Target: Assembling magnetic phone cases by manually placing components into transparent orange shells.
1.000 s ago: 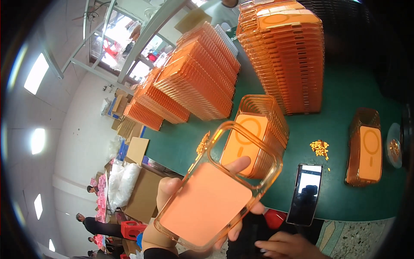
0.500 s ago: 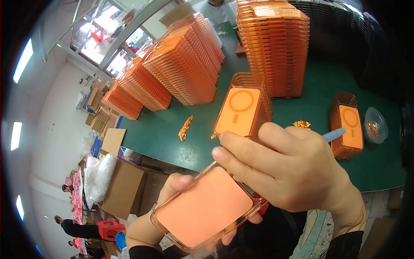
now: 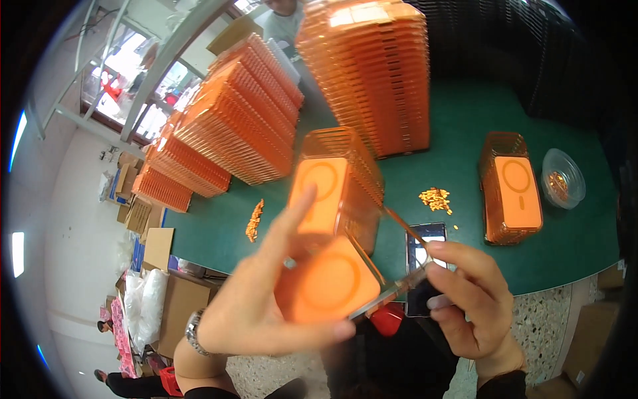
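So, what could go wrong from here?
The orange case seems pinched at one end by the right hand; a weak grip might let it slip. The phone lies at the front edge of the green table, so a knock could send it off. The loose pile of small gold pieces might scatter if brushed.

I'm working in a factory workshop: identical orange phone cases (image 3: 392, 86) stand in tall stacks on my green table (image 3: 458, 126), with cardboard boxes (image 3: 183, 309), white bags (image 3: 143, 299) and people (image 3: 136, 384) beyond.
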{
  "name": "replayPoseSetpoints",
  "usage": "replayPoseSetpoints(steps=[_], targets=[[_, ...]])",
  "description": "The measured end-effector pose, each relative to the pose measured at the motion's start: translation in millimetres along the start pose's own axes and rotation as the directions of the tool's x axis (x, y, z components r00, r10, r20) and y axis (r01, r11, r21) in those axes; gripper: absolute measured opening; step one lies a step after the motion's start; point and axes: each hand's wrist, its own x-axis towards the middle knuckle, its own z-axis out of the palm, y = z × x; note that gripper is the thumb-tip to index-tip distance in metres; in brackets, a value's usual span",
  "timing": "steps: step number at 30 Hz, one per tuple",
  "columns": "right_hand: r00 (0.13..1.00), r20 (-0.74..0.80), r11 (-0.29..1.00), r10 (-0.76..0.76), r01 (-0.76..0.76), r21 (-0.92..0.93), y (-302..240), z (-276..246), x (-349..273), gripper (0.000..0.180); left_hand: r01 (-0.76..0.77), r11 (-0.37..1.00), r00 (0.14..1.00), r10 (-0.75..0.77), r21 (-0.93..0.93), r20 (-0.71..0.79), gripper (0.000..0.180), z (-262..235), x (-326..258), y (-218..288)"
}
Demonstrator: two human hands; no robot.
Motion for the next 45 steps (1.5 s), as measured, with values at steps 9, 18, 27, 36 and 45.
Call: replayPoseSetpoints(steps=[9, 18, 27, 36, 45], targets=[[0.704, -0.075, 0.353, 0.707, -0.258, 0.899, -8, 78, -30, 0.04, -0.316, 0.913, 0.948, 0.316, 0.258, 0.041, 0.077, 96, 40, -17], [0.803, 0.063, 0.337, 0.592, -0.318, 0.886, 8, 40, -50, 0.05, -0.265, 0.963, 0.949, 0.268, 0.041, -0.163, 0.072, 133, 30, -51], [0.63, 0.057, 0.351, 0.774, -0.502, 0.79, 20, -2, -70, 0.026, -0.077, 0.594, 0.997, 0.031, -0.801, -0.072, 0.062, 113, 7, -62], [0.826, 0.151, 0.522, 0.542, -0.472, 0.711, 4, 21, -47, 0.048, -0.255, 0.888, 0.965, 0.258, 0.382, 0.043, 0.108, 119, -1, -29], [0.82, 0.225, 0.263, 0.527, -0.409, 0.874, 51, -42, -102, 0.066, 0.032, 0.859, 0.864, 0.233, 0.511, -0.447, 0.101, 11, 61, 6]])
